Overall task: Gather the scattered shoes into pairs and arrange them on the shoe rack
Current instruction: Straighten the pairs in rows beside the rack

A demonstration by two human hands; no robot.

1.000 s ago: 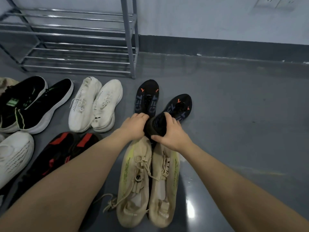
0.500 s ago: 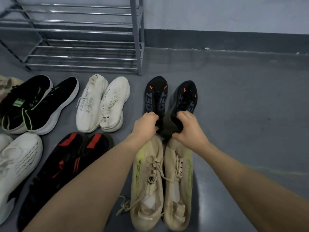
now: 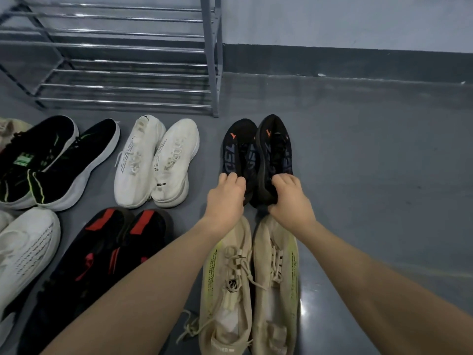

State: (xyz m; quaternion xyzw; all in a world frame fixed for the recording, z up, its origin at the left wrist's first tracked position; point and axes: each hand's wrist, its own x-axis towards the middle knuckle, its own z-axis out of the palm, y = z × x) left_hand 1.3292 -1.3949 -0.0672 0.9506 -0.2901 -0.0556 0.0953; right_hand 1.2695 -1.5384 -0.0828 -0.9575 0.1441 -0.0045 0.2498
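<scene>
Item: pair of black shoes with orange marks — left black shoe (image 3: 239, 149), right black shoe (image 3: 275, 155). Location: on the floor (image 3: 371, 175), toes toward the far wall, just right of the shoe rack (image 3: 213, 60) post

Change: a second ago the right black shoe lay splayed out to the right with a clear gap between the toes; it has since been swung in, and the two now sit side by side, touching along their inner edges. Both have also been pushed slightly farther from the person

Grip, left hand (image 3: 225, 198): fingers curled over the heel collar of the left black shoe, holding it
Grip, right hand (image 3: 290, 198): fingers and thumb curled round the heel of the right black shoe, holding it

Adjacent stock, all on the floor: beige pair (image 3: 249, 278) directly near side of the black pair; white pair (image 3: 156, 160) to the left; black-and-green pair (image 3: 56, 160) farther left; black-and-red pair (image 3: 102, 252) near left; a single white shoe (image 3: 25, 252) at the left edge

Rack: no shoes on any rail that shows

Status, as judged: pairing stage looks nearly done for what is in view; this pair is aligned and ready to be lifted together. Shelving not yet begun
</scene>
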